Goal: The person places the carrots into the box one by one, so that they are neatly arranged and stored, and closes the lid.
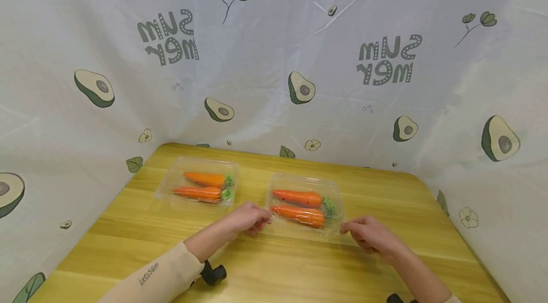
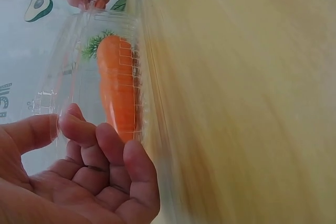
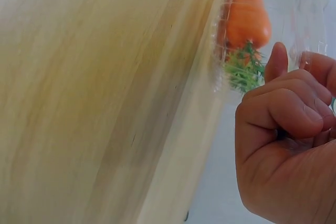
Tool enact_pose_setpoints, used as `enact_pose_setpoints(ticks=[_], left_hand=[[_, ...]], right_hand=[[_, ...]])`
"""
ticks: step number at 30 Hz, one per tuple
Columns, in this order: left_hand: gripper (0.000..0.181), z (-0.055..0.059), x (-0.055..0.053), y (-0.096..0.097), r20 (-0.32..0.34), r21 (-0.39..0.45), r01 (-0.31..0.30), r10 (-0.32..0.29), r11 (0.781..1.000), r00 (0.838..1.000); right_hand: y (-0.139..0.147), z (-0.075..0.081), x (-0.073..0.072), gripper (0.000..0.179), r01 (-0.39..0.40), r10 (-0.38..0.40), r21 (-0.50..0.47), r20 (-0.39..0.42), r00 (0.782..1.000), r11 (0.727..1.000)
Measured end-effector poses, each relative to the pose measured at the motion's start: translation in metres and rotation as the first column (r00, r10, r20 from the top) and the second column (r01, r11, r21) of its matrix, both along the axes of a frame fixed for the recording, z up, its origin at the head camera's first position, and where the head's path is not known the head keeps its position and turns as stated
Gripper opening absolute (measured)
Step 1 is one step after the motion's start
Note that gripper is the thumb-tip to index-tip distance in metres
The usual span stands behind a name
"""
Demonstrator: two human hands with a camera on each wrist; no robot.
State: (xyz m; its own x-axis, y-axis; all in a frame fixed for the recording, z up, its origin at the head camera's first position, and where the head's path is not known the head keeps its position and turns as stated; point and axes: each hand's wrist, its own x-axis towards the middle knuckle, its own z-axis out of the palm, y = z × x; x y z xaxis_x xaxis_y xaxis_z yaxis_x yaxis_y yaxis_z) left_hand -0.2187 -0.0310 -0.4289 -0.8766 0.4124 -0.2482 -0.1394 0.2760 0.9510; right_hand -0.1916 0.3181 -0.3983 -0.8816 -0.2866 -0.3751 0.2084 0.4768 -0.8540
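A clear plastic box point(image 1: 305, 180) holding two orange carrots point(image 1: 299, 215) with green tops stands in the middle of the table, in front of me. My left hand point(image 1: 250, 218) pinches the front left corner of its rim between thumb and forefinger. At the front right corner, my right hand point(image 1: 371, 236) pinches the rim in the same way. Up close in the left wrist view, the left hand point(image 2: 105, 171) has its other fingers loosely curled beside the box wall. The right hand point(image 3: 286, 124) partly covers that corner in the right wrist view.
A second clear plastic box point(image 1: 207, 160), also with carrots point(image 1: 204, 179) and green tops inside, lies on the left of the wooden table point(image 1: 274, 269). White cloth point(image 1: 257, 55) printed with avocados hangs behind the table and along both sides.
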Motion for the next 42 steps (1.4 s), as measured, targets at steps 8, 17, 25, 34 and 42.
enact_pose_setpoints(ticks=[8,17,25,34,42], left_hand=[[0.030,-0.002,-0.005,0.000,0.005,0.028,-0.011,0.011,1.000,1.000],[0.029,-0.002,-0.010,0.001,0.030,0.050,-0.025,0.023,0.998,0.999],[0.026,-0.004,-0.015,0.002,0.025,0.058,-0.076,0.075,0.995,0.997],[0.027,-0.004,-0.016,0.003,0.015,0.053,-0.096,0.096,0.994,0.995],[0.027,-0.005,-0.018,0.004,0.005,0.063,-0.102,0.102,0.993,0.995]], right_hand=[[-0.001,-0.004,-0.003,0.042,0.036,-0.036,-0.021,0.014,0.999,0.999],[-0.004,-0.005,-0.006,0.041,0.073,-0.073,-0.015,0.003,0.997,0.997],[-0.007,-0.006,-0.010,0.038,0.079,-0.080,-0.028,-0.005,0.997,0.996],[-0.008,-0.005,-0.012,0.038,0.068,-0.069,-0.040,-0.006,0.998,0.997],[-0.009,-0.006,-0.014,0.034,0.081,-0.081,-0.029,-0.012,0.997,0.996]])
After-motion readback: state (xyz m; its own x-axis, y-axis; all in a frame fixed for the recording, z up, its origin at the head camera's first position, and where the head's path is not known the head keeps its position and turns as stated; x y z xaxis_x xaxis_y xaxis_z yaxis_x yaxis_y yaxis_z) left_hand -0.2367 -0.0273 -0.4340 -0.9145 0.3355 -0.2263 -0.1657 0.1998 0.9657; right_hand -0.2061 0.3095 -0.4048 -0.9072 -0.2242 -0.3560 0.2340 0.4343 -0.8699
